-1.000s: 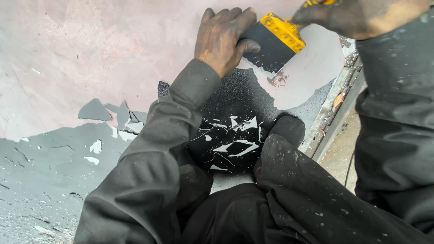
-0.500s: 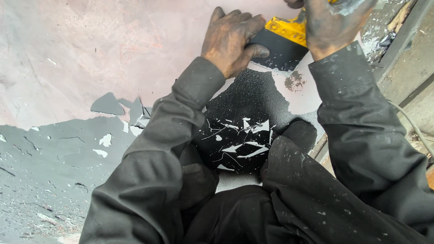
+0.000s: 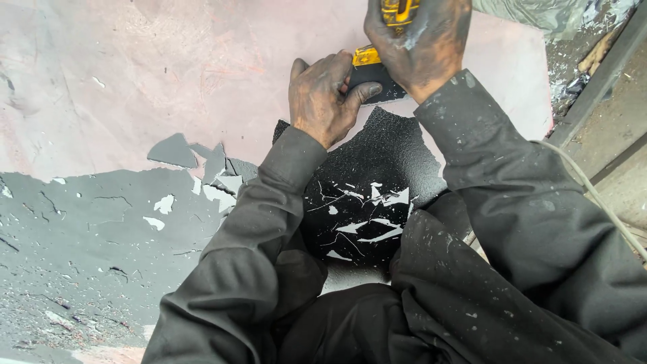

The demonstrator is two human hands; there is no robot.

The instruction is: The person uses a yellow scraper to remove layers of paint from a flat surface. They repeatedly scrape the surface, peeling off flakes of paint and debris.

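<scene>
On black coating (image 3: 384, 168), hands (image 3: 323, 101) on scraper (image 3: 374, 71)

1. The scraper (image 3: 377, 64) has a yellow plastic-looking handle, smooth and slightly glossy, and a dark, matt blade that looks like metal.
2. The left hand (image 3: 323, 101) and right hand (image 3: 421, 44) are coated in dark, dull grime, with pale paint smears on the right one.
3. The pink panel (image 3: 168, 74) is matt and fairly smooth, with faint scratches.
4. The grey paint layer (image 3: 81, 229) is matt, cracked and flaking, its lower part gritty with chips.
5. The black patch (image 3: 377, 175) looks rough and grainy, slightly shiny, with white cracks.
6. The jacket sleeves (image 3: 526, 209) are dark, matt woven cloth, speckled with pale flecks.
</scene>
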